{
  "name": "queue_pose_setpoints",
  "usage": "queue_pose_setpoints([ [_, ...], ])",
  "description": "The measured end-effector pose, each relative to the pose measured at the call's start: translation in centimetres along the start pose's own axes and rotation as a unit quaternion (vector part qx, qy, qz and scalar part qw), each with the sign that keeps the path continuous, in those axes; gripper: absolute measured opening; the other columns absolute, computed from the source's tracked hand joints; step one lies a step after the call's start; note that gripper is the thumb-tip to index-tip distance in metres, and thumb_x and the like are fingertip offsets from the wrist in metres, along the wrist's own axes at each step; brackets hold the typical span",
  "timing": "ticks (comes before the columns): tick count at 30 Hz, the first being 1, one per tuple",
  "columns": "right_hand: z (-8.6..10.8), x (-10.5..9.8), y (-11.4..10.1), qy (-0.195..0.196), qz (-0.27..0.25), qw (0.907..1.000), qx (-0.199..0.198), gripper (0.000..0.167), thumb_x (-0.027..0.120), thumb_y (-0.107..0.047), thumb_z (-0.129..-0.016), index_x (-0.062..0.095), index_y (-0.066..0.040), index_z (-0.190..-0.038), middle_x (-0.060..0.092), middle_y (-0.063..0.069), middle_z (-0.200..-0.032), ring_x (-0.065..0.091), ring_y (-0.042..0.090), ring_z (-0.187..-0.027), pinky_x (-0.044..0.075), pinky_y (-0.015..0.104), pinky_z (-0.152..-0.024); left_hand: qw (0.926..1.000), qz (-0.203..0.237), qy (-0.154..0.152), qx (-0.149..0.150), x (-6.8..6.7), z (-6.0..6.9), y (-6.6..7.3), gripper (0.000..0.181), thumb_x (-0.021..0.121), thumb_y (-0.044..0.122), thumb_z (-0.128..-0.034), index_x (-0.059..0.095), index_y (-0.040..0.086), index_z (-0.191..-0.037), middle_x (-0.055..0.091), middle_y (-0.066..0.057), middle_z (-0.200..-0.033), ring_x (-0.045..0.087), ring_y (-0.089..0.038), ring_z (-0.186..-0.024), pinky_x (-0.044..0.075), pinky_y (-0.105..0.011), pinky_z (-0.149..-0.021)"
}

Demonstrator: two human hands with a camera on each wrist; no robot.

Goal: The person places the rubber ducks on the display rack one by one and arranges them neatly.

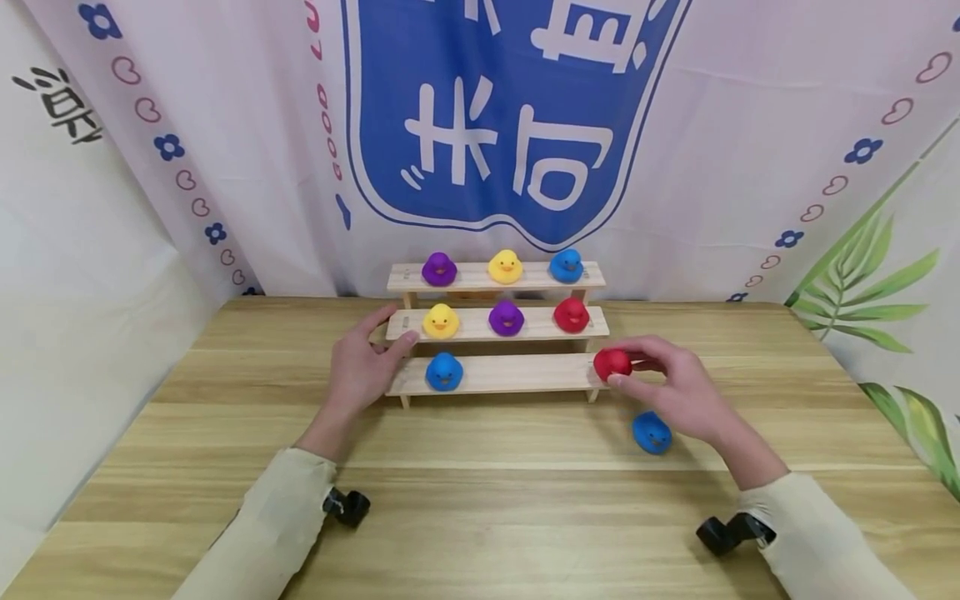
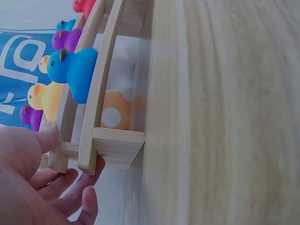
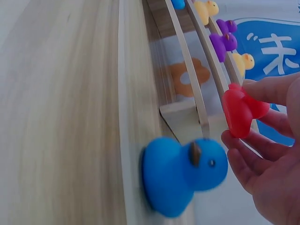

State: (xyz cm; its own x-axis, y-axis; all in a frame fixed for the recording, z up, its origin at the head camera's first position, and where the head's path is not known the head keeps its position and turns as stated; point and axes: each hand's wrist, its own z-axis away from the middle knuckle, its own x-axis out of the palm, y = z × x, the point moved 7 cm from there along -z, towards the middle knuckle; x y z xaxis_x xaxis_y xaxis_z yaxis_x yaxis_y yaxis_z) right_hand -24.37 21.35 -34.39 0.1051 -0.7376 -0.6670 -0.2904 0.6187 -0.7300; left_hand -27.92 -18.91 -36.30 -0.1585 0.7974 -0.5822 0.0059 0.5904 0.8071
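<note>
A three-tier wooden stand (image 1: 525, 375) bears rubber ducks. My left hand (image 1: 363, 363) grips its left end, the thumb on the middle tier and the fingertips (image 2: 97, 166) at the end of the lower tier. A red rubber duck (image 1: 611, 364) is pinched between the thumb and fingers of my right hand (image 1: 678, 392), at the right end of the bottom tier. Whether that duck touches the board I cannot tell. On the bottom tier's left sits a blue duck (image 1: 444, 372). Another blue duck (image 3: 173, 176) lies on the table below my right hand.
The middle tier carries a yellow duck (image 1: 440, 321), a purple duck (image 1: 506, 318) and a red duck (image 1: 572, 315). On top sit another purple duck (image 1: 439, 269), yellow duck (image 1: 506, 267) and blue duck (image 1: 566, 266). A printed curtain (image 1: 262, 167) hangs behind the wooden table (image 1: 480, 517).
</note>
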Motion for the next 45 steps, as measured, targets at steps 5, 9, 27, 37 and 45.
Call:
queue_pose_setpoints([
  [5, -0.5, 1.0, -0.9, -0.007, -0.015, 0.9994, -0.029, 0.039, 0.077, -0.023, -0.099, 0.069, -0.014, -0.137, 0.068, 0.008, -0.138, 0.064, 0.028, -0.121, 0.058, 0.03, -0.1, 1.0, 0.001, -0.003, 0.001, 0.1, 0.0, 0.2, 0.064, 0.07, 0.037, -0.1042, 0.048, 0.016, -0.16, 0.053, -0.014, -0.162, 0.046, -0.012, -0.049, 0.036, -0.024, -0.045],
  [9, -1.0, 1.8, -1.6, -0.012, -0.025, 0.9988, -0.042, 0.037, 0.078, -0.02, -0.099, 0.071, -0.016, -0.135, 0.069, 0.008, -0.138, 0.065, 0.027, -0.12, 0.059, 0.043, -0.103, 1.0, 0.0, 0.0, 0.002, 0.0, 0.0, 0.1, 0.064, 0.07, 0.038, -0.1041, 0.049, 0.016, -0.16, 0.054, -0.015, -0.16, 0.045, -0.011, -0.049, 0.035, -0.024, -0.045],
  [27, -3.0, 6.1, -5.1, -0.046, -0.079, 0.9917, -0.089, 0.038, 0.081, -0.011, -0.094, 0.073, -0.014, -0.131, 0.073, 0.007, -0.131, 0.068, 0.027, -0.116, 0.06, 0.051, -0.101, 1.0, 0.001, -0.001, 0.003, -0.1, 0.0, 0.0, 0.064, 0.07, 0.038, -0.1042, 0.048, 0.015, -0.16, 0.052, -0.015, -0.162, 0.046, -0.012, -0.049, 0.037, -0.024, -0.045],
  [37, -3.5, 7.8, -5.8, -0.064, -0.089, 0.9924, -0.057, 0.041, 0.081, -0.016, -0.095, 0.071, -0.018, -0.135, 0.069, 0.005, -0.14, 0.065, 0.028, -0.125, 0.058, 0.05, -0.105, 1.0, 0.006, 0.0, 0.002, 0.1, 0.0, 0.0, 0.064, 0.07, 0.038, -0.1042, 0.048, 0.016, -0.16, 0.055, -0.015, -0.158, 0.044, -0.01, -0.047, 0.036, -0.024, -0.044],
  [45, -3.7, 8.8, -6.2, -0.07, -0.087, 0.9927, -0.046, 0.039, 0.08, -0.018, -0.096, 0.07, -0.019, -0.134, 0.068, 0.005, -0.139, 0.063, 0.027, -0.125, 0.057, 0.049, -0.107, 1.0, 0.007, -0.003, 0.001, 0.0, 0.0, 0.0, 0.064, 0.069, 0.038, -0.1043, 0.048, 0.017, -0.161, 0.054, -0.015, -0.158, 0.045, -0.011, -0.048, 0.037, -0.025, -0.044],
])
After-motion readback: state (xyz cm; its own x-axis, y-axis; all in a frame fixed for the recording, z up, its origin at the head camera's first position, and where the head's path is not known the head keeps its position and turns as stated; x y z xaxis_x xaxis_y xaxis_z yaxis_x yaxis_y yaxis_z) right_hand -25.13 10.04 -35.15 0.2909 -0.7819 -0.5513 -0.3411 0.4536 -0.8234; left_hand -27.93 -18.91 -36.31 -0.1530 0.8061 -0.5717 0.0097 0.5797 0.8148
